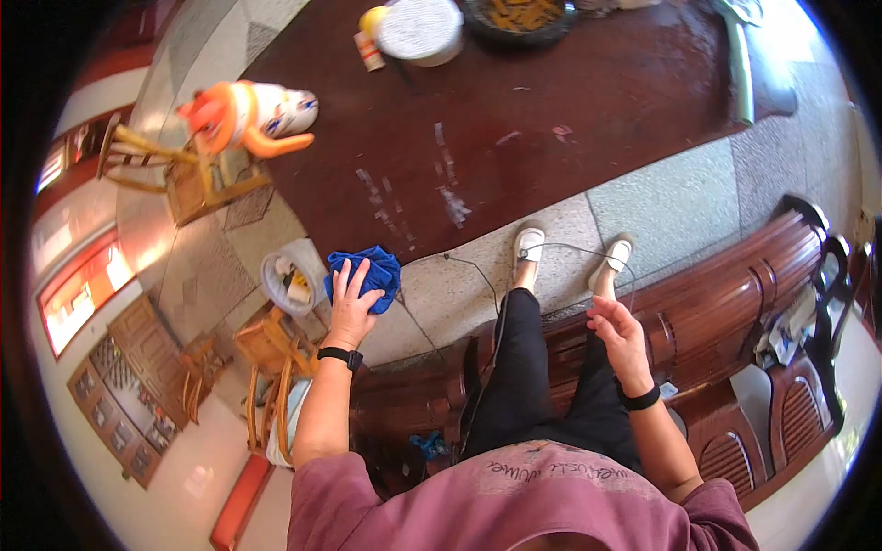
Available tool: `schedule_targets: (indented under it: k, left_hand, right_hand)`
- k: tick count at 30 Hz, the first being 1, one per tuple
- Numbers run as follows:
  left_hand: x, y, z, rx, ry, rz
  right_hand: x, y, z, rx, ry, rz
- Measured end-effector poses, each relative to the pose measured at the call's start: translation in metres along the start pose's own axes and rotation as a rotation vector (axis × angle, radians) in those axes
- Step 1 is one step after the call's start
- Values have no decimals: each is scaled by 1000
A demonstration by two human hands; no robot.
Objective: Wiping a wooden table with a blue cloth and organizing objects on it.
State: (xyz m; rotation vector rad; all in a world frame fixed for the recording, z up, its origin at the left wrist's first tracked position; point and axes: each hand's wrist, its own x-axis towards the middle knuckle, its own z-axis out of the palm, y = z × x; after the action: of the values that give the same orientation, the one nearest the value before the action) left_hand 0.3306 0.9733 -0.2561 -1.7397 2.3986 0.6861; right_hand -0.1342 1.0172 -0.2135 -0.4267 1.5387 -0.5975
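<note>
My left hand (353,308) grips a bunched blue cloth (381,275) at the near left corner of a dark reddish-brown wooden table (551,158). The cloth hangs partly over the edge, beside a light plastic bin (272,279) with waste in it. Whitish streaks (451,203) mark the tabletop beyond the cloth. My right hand (620,337) hovers over my right leg with its fingers loosely bent and apart. Nothing shows in it.
A round white-topped container (420,31) and a dark tray of yellow-brown pieces (524,14) stand on the table's far side. An orange-and-white inflatable toy (255,117) overhangs the left edge. Behind me is a wooden bench (730,303). A thin cable (482,272) runs past my legs.
</note>
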Motion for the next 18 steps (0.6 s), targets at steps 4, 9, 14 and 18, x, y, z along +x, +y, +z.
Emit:
schedule_targets:
  k: [4,9,14,18]
  left_hand:
    - [-30,-2,-35,-862,60,-548]
    - [-9,15,-65,-1797,263,-697]
    - [47,-26,-51,-2085,141,-678]
    - [82,-45,-25,-1245,279,-721]
  right_hand:
    - [0,-7,8,-3,-82,10]
    - [8,-23,13,-84,-123,2]
    - [12,-29,17,-71,-122,-4]
    - [15,-28,-1,-66,-75,2]
